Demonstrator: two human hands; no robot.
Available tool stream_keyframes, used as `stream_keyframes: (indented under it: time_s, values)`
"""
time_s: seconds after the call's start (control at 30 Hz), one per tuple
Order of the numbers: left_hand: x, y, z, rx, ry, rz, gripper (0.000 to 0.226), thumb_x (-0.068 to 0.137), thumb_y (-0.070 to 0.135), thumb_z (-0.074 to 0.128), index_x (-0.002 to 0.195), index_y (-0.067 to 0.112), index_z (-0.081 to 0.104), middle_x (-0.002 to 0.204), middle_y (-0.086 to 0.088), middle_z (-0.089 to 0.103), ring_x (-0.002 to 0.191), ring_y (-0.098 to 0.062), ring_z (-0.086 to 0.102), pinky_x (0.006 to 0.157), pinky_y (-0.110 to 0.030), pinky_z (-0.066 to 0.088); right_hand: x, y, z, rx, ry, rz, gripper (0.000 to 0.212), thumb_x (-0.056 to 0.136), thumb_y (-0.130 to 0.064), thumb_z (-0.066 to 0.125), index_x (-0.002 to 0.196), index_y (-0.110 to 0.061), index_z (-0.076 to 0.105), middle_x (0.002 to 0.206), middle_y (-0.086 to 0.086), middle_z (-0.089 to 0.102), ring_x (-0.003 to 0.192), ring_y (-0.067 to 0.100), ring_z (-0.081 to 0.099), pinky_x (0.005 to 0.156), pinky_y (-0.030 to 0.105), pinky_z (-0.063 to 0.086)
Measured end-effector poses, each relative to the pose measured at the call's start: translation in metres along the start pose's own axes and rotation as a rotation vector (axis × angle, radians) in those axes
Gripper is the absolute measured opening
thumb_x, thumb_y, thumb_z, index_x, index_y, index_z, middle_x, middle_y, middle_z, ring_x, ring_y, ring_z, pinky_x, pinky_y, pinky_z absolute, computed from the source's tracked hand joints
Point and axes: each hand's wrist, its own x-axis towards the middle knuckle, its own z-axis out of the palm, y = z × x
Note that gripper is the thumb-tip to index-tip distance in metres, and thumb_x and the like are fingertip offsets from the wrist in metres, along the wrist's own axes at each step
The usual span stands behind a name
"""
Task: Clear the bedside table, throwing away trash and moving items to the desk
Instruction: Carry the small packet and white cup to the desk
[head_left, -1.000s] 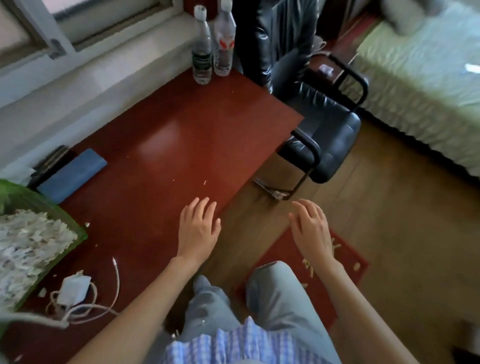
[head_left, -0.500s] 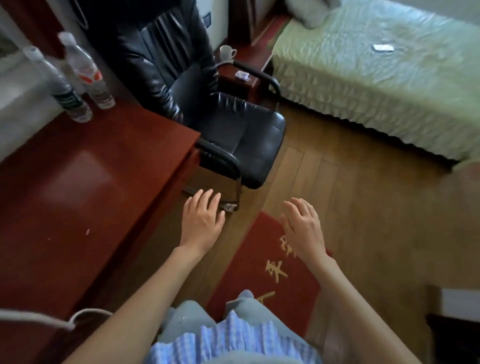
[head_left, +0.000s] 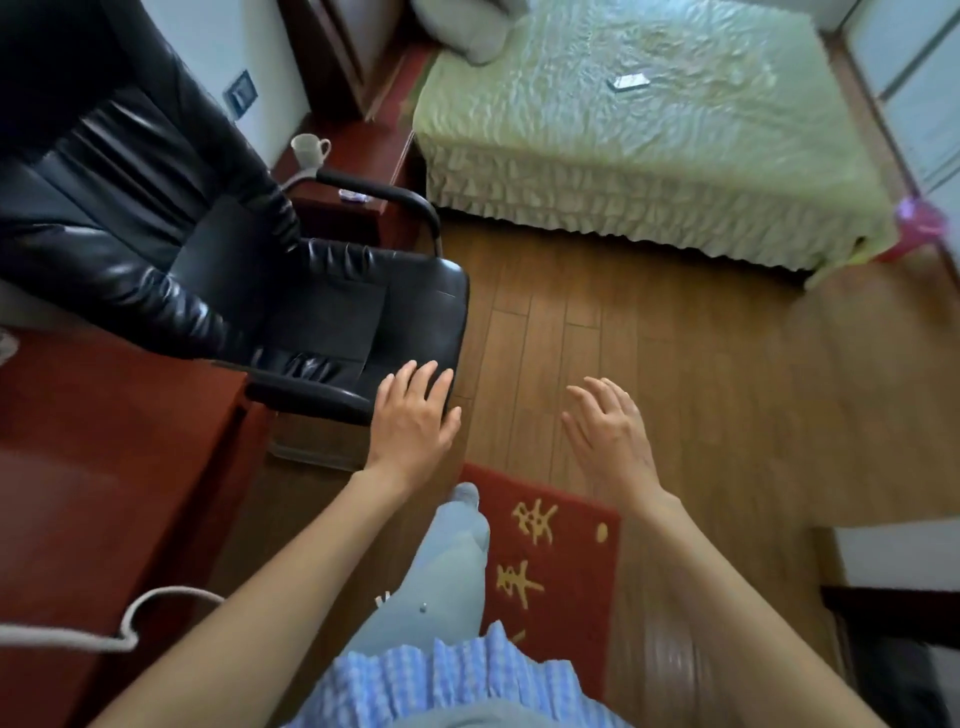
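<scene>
Both hands empty, fingers spread wide: left hand (head_left: 413, 423) over the front corner of the black leather armchair (head_left: 270, 291), right hand (head_left: 610, 441) above the wooden plank floor (head_left: 675, 364). Far beyond the chair, wedged against the green-quilted bed (head_left: 639, 114), the dark red wooden bedside table (head_left: 363, 156), its tabletop carrying a white ceramic mug (head_left: 309, 149) near the back edge and a small pale item (head_left: 353, 195), too blurred to identify, near the front edge. At left, the red-brown desk (head_left: 104, 467), a white cord (head_left: 67, 631) trailing off its near edge. Step in hand, by the look of it: crossing back to the bedside table for another load. Next move calls for skirting the chair's armrest, then a narrow pinch on the small item or a hooked hold on the mug's handle.
</scene>
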Motion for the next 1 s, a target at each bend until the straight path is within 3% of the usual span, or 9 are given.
stream_keyframes:
  time_s: [0.27, 0.5, 1.0]
  values:
    - [0.157, -0.007, 0.023, -0.037, -0.018, 0.032, 0.048, 0.089, 0.032, 0.058, 0.131, 0.01, 0.052, 0.134, -0.014, 0.053, 0.129, -0.033, 0.044, 0.107, -0.05, 0.034, 0.139, 0.033, -0.004, -0.061, -0.007, 0.086, 0.039, 0.096, -0.029, 0.049, 0.129, -0.009, 0.053, 0.137, 0.014, 0.05, 0.134, 0.03, 0.037, 0.112, 0.042, 0.028]
    - [0.257, -0.01, 0.033, -0.019, -0.036, 0.063, 0.048, 0.087, 0.03, 0.06, 0.129, 0.007, 0.053, 0.131, -0.016, 0.056, 0.126, -0.035, 0.047, 0.105, -0.052, 0.036, 0.231, 0.055, -0.003, -0.049, -0.016, 0.158, 0.038, 0.094, -0.029, 0.051, 0.127, -0.009, 0.054, 0.135, 0.014, 0.052, 0.131, 0.03, 0.042, 0.107, 0.045, 0.036]
    - [0.507, 0.019, 0.097, -0.021, -0.035, -0.119, 0.049, 0.09, 0.034, 0.055, 0.132, 0.01, 0.051, 0.135, -0.014, 0.052, 0.129, -0.032, 0.043, 0.108, -0.05, 0.033, 0.504, 0.172, 0.005, -0.039, -0.067, 0.004, 0.038, 0.096, -0.03, 0.046, 0.127, -0.01, 0.054, 0.132, 0.011, 0.055, 0.129, 0.028, 0.043, 0.106, 0.044, 0.038]
